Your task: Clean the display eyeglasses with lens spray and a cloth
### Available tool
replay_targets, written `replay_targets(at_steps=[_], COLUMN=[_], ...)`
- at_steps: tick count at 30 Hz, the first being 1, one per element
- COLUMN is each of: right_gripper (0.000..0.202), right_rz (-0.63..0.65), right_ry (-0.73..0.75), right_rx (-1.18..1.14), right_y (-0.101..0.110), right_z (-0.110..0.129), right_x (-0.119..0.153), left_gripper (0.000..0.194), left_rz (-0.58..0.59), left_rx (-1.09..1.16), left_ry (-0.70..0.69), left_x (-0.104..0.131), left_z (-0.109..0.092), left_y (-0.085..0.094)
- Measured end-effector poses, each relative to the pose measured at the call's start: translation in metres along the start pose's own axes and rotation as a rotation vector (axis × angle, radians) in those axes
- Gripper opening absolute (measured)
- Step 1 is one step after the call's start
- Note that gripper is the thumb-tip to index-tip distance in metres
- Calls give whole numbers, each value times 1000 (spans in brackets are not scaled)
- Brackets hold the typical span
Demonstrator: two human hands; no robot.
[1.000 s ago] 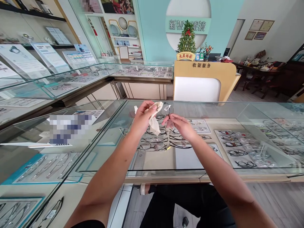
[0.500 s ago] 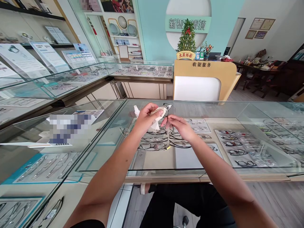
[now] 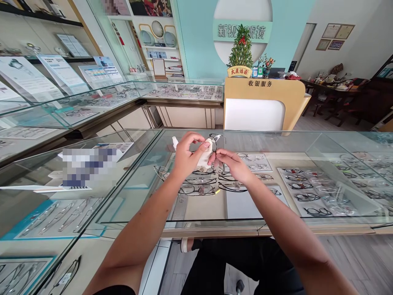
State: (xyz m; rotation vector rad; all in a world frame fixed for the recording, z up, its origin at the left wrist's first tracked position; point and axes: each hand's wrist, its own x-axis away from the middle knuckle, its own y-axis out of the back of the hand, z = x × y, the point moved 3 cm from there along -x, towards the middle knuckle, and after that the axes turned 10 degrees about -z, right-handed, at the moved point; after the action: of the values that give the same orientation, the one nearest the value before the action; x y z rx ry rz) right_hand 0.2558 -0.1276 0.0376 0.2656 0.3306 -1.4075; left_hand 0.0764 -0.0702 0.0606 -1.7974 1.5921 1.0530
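Note:
A pale cloth (image 3: 205, 159) is bunched in my left hand (image 3: 188, 153), its thumb and fingers pressing it against the near lens of a pair of glasses (image 3: 214, 139). The glasses have a thin dark frame, and a small white tag hangs at their far side. My right hand (image 3: 229, 162) pinches the frame's lower edge between thumb and fingers. Both hands are just above the glass counter (image 3: 196, 213). The cloth and fingers hide part of the frame. Behind my left hand stands a small white bottle-like item (image 3: 175, 142).
Inside the counter lie rows of glasses (image 3: 198, 189) below my hands, and more frames (image 3: 307, 197) on trays to the right. Papers (image 3: 92, 164) rest on the left counter. A wooden cashier desk (image 3: 254, 102) with a plant (image 3: 242, 49) stands beyond.
My left hand has shifted slightly left and its wrist has turned, so the cloth is now gathered more upright against the lens. My right hand stays nearly still on the frame.

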Motion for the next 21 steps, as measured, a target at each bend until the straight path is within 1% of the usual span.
replay_targets(at_steps=[2,4,7,9,11,14,18,21], right_gripper=[36,35,33,33,32,32,32,31], right_rz=[-16,-31,-47,-52,-61,-78,-75,-55], right_ry=[-5,-20,-49,-54,-59,-71,-64,-58], right_rx=[-8,-11,-1,4,2,-3,11,3], right_y=[1,3,4,5,6,6,7,7], right_z=[2,3,4,5,4,3,2,0], right_x=[0,0,0,0,0,0,-1,-1], left_gripper=[23,31,40,44,44,41,37,42], left_rz=[-2,24,128,193,210,194,215,250], left_rx=[64,153,297,363,391,403,438,471], left_ry=[59,180,363,433,478,521,559,568], left_x=[-1,-2,-4,-5,-5,-4,-3,-2], left_z=[1,4,10,14,16,18,13,10], left_y=[2,4,5,5,4,4,3,1])
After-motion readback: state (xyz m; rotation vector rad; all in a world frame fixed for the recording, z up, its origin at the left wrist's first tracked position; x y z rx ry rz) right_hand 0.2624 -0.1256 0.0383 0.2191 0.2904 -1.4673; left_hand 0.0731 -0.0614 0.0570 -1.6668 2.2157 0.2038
